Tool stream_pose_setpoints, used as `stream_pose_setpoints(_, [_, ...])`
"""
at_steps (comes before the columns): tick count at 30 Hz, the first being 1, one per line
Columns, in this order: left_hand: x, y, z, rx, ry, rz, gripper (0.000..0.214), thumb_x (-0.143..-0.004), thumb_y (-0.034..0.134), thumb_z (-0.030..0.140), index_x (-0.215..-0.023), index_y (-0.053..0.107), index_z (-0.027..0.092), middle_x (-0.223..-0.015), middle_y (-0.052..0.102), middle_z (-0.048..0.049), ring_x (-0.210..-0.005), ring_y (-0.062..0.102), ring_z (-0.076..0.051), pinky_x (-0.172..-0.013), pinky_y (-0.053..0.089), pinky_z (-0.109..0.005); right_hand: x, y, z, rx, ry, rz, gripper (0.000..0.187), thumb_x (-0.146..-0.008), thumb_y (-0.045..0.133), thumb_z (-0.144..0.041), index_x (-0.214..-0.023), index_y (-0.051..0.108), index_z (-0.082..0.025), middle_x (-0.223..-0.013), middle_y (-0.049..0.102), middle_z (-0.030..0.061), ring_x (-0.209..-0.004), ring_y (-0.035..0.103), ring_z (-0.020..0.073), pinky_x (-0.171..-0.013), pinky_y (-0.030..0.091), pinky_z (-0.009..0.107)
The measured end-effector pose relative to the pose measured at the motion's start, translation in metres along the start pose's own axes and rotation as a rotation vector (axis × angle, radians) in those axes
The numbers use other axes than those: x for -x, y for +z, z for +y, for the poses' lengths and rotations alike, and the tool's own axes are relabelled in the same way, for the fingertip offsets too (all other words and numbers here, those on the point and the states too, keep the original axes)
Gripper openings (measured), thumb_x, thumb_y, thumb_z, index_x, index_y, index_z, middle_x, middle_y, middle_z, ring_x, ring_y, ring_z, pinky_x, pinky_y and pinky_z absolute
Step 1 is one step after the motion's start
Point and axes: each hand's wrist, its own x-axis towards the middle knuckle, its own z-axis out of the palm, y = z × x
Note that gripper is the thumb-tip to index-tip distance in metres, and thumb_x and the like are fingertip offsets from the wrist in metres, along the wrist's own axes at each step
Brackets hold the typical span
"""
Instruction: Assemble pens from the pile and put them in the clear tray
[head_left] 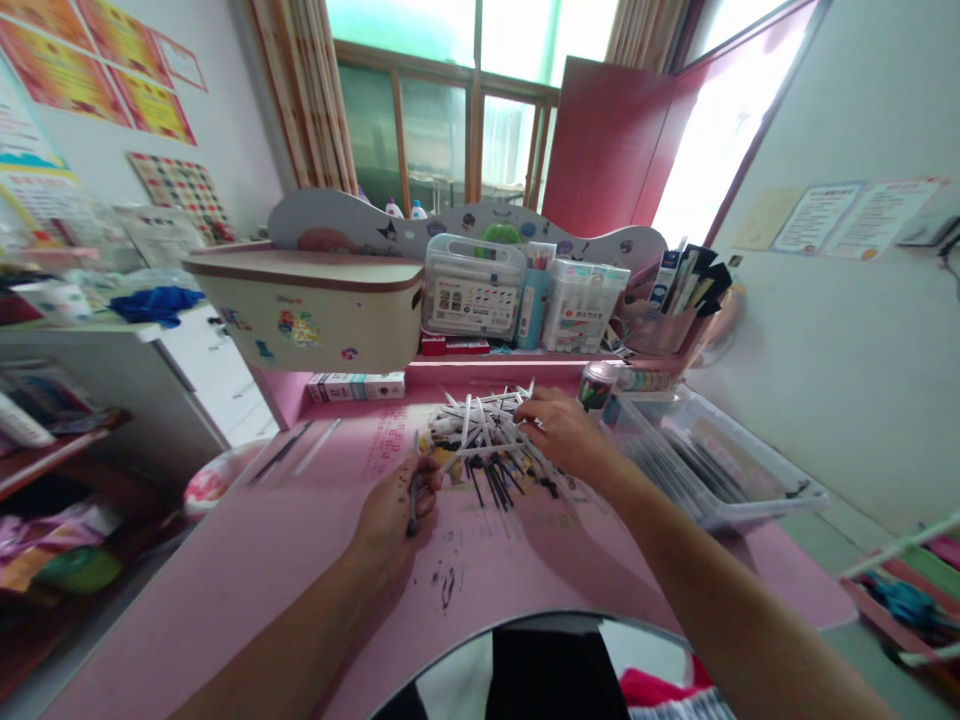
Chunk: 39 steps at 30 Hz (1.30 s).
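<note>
Nearest us, a round mirror point(457, 680) sits at the near edge of the pink surface point(225, 610). Our left hand point(394, 515) pinches a thin black stick point(412, 500) between fingers and thumb. Our right hand point(566, 435) lies curved, fingers loosely spread, on the heap of white-and-black plastic sticks point(480, 440), placed toward the far edge, seemingly within both hands' reach.
</note>
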Motion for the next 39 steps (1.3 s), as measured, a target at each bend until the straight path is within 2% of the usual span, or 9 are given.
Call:
stream_pose_setpoints(4, [0.005,0.001,0.000,-0.109,-0.031,-0.045,0.028,-0.085,0.063,0.042,-0.092,0.066,0.015,-0.056,0.050,0.0057,-0.034,0.024,-0.002,-0.034,0.013,-0.015,-0.031,0.038,-0.005,0.138,-0.085,-0.270,0.024,-0.095,0.055,-0.014,-0.103,0.077,-0.018,-0.099,0.069,0.0100,-0.098,0.060,0.0220,-0.088,0.043,0.031])
stream_pose_setpoints(8, [0.010,0.003,0.001,-0.187,0.005,-0.062,0.029,-0.081,0.063,0.038,-0.099,0.068,0.015,-0.056,0.051,0.0054,-0.036,0.026,-0.003,-0.035,0.021,-0.015,-0.048,0.074,-0.006,0.153,-0.122,-0.317,0.028,-0.093,0.054,-0.013,-0.108,0.076,-0.020,-0.102,0.069,0.0116,-0.101,0.061,0.0245,-0.087,0.045,0.033])
stream_pose_setpoints(12, [0.010,0.002,-0.002,-0.223,0.036,-0.082,0.030,-0.081,0.061,0.035,-0.102,0.068,0.015,-0.056,0.052,0.0051,-0.037,0.028,-0.005,-0.036,0.029,-0.018,-0.056,0.088,0.000,0.153,-0.140,-0.325,0.027,-0.092,0.053,-0.013,-0.105,0.076,-0.018,-0.101,0.068,0.0144,-0.100,0.061,0.0267,-0.085,0.046,0.035])
stream_pose_setpoints(22, [0.005,0.000,-0.007,-0.302,-0.031,-0.140,0.032,-0.081,0.063,0.033,-0.107,0.061,0.015,-0.054,0.053,0.0059,-0.034,0.034,-0.006,-0.036,0.029,-0.019,-0.056,0.063,0.010,-0.088,-0.159,-0.221,0.015,-0.080,0.062,-0.011,-0.093,0.067,-0.016,-0.102,0.067,0.0091,-0.096,0.061,0.0202,-0.088,0.046,0.032])
stream_pose_setpoints(24, [0.005,0.000,-0.009,-0.330,-0.060,-0.155,0.033,-0.081,0.064,0.034,-0.109,0.061,0.017,-0.055,0.053,0.0058,-0.035,0.039,-0.007,-0.036,0.030,-0.019,-0.049,0.054,0.014,-0.309,-0.059,-0.169,0.012,-0.081,0.058,-0.016,-0.092,0.061,-0.017,-0.090,0.067,0.0048,-0.082,0.061,0.0163,-0.076,0.049,0.028])
stream_pose_setpoints(28, [0.012,0.002,-0.011,-0.330,-0.100,-0.206,0.033,-0.078,0.067,0.030,-0.108,0.061,0.018,-0.060,0.055,0.0048,-0.042,0.046,-0.008,-0.042,0.034,-0.019,-0.020,0.039,0.016,-1.080,0.273,-0.077,0.011,-0.078,0.054,-0.025,-0.087,0.050,-0.021,-0.071,0.060,-0.0033,-0.060,0.057,0.0128,-0.052,0.044,0.023])
stream_pose_setpoints(30, [0.016,0.003,-0.010,-0.353,-0.104,-0.230,0.033,-0.077,0.069,0.031,-0.107,0.062,0.018,-0.062,0.056,0.0044,-0.044,0.047,-0.008,-0.042,0.034,-0.019,-0.002,0.034,0.014,-1.238,0.367,-0.047,0.015,-0.078,0.057,-0.031,-0.088,0.053,-0.021,-0.066,0.056,-0.0055,-0.052,0.052,0.0104,-0.046,0.038,0.021])
stream_pose_setpoints(35, [0.016,0.003,-0.016,-0.445,-0.092,-0.328,0.043,-0.073,0.079,0.036,-0.109,0.067,0.016,-0.064,0.057,0.0028,-0.052,0.052,-0.009,-0.046,0.037,-0.018,0.025,0.038,-0.001,-1.244,0.415,-0.054,0.027,-0.083,0.063,-0.043,-0.095,0.065,-0.019,-0.054,0.044,-0.0091,-0.042,0.037,0.0070,-0.041,0.026,0.021])
stream_pose_setpoints(39, [0.013,-0.001,-0.024,-0.408,-0.106,-0.317,0.046,-0.076,0.078,0.042,-0.114,0.067,0.018,-0.069,0.059,0.0014,-0.052,0.052,-0.008,-0.046,0.036,-0.019,0.028,0.047,-0.014,-1.292,0.388,-0.006,0.021,-0.081,0.067,-0.039,-0.089,0.059,-0.021,-0.060,0.045,-0.0091,-0.045,0.036,0.0061,-0.042,0.027,0.020])
